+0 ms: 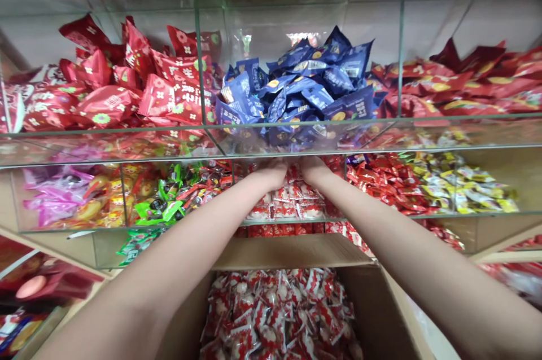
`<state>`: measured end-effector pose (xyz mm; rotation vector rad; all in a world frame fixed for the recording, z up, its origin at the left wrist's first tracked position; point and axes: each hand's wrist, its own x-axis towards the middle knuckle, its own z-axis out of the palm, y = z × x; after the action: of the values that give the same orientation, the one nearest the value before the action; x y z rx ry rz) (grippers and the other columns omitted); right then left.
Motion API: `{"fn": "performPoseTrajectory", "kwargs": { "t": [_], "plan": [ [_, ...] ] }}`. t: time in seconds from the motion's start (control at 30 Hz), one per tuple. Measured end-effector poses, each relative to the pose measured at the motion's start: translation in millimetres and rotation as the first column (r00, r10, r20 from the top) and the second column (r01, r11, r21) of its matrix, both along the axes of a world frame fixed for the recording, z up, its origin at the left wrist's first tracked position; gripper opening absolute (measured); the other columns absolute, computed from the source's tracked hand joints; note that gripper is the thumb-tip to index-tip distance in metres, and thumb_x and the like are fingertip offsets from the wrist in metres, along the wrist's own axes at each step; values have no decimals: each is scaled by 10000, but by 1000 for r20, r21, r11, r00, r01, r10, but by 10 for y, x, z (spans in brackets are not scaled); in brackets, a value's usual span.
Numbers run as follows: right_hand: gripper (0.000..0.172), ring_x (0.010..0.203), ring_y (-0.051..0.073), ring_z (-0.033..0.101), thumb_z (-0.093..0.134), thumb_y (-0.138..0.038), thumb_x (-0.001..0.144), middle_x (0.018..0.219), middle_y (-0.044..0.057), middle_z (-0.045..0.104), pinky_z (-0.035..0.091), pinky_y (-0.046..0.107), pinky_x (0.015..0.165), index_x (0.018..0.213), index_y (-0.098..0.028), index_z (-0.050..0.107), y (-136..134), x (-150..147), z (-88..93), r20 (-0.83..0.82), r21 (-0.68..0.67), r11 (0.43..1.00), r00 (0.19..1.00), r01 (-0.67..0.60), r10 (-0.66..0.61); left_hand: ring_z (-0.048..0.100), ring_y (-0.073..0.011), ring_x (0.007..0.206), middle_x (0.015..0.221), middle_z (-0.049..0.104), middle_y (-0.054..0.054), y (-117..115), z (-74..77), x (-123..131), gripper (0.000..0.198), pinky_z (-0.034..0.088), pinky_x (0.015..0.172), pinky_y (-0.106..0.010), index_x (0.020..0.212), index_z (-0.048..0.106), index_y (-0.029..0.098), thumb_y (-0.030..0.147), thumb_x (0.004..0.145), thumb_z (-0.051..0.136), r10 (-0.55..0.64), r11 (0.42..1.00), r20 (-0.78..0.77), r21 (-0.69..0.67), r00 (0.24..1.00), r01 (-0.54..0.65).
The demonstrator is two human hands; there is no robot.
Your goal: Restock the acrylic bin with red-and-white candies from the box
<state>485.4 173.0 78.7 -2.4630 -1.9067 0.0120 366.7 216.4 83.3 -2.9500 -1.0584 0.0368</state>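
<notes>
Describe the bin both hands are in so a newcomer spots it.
Start at the glass candy rack: its upper row has a heap of blue packets in the middle. Directly under that heap is the lower-row compartment where the left hand and right hand reach in. It alone holds red-and-white wrapped sweets, between green wrappers and small red packets.

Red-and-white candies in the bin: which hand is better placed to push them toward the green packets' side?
Probably the left hand: it reaches the red-and-white candies on the side nearer the green packets, while the right hand lies beyond it. Whether either hand grips anything cannot be seen.
</notes>
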Motion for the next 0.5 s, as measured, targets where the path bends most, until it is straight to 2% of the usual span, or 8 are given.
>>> {"fn": "performPoseTrajectory", "kwargs": {
  "t": [0.07, 0.2, 0.27, 0.4, 0.5],
  "plan": [
    [266, 891, 187, 584, 550, -262, 799, 1007, 116, 605, 463, 340, 763, 999, -87, 568, -25, -24, 17, 25, -19, 1000, 1000, 18, -17, 473, -244, 1061, 1194, 484, -116, 16, 16, -66, 367, 375, 857, -289, 1078, 518, 155, 259, 727, 541, 15, 1000, -10, 23, 1000, -15],
    [441, 992, 276, 552, 709, -149, 611, 1053, 233, 588, 428, 307, 801, 1010, -11, 582, -105, -94, 66, 80, -14, 1000, 997, -19, 21, 462, -210, 1062, 1164, 483, -96, -60, 25, -141, 248, 351, 874, -253, 998, 546, 154, 165, 757, 486, 6, 997, -9, 82, 1000, -5],
    [450, 995, 282, 551, 707, -127, 592, 1034, 225, 603, 427, 304, 800, 1013, -19, 589, -131, -118, 76, 97, -12, 998, 994, -54, 55, 441, -208, 1077, 1142, 487, -89, -100, 19, -140, 255, 344, 876, -247, 976, 549, 152, 99, 732, 499, -2, 995, -13, 103, 1000, 3],
    [367, 980, 255, 566, 650, -151, 656, 1003, 192, 629, 430, 282, 789, 1010, -64, 607, -133, -127, 60, 100, -19, 996, 991, -88, 89, 443, -222, 1049, 1057, 520, -98, -71, -29, -97, 326, 356, 856, -249, 938, 559, 121, 34, 625, 588, 17, 994, -31, 107, 999, -14],
    [357, 956, 236, 580, 667, -141, 632, 993, 172, 637, 429, 258, 782, 982, -87, 625, -120, -122, 42, 90, -32, 995, 991, -92, 94, 450, -225, 1032, 1044, 522, -127, -14, -75, -69, 262, 353, 863, -272, 931, 565, 86, 41, 674, 541, 41, 994, -14, 98, 999, -39]
  ]
}}
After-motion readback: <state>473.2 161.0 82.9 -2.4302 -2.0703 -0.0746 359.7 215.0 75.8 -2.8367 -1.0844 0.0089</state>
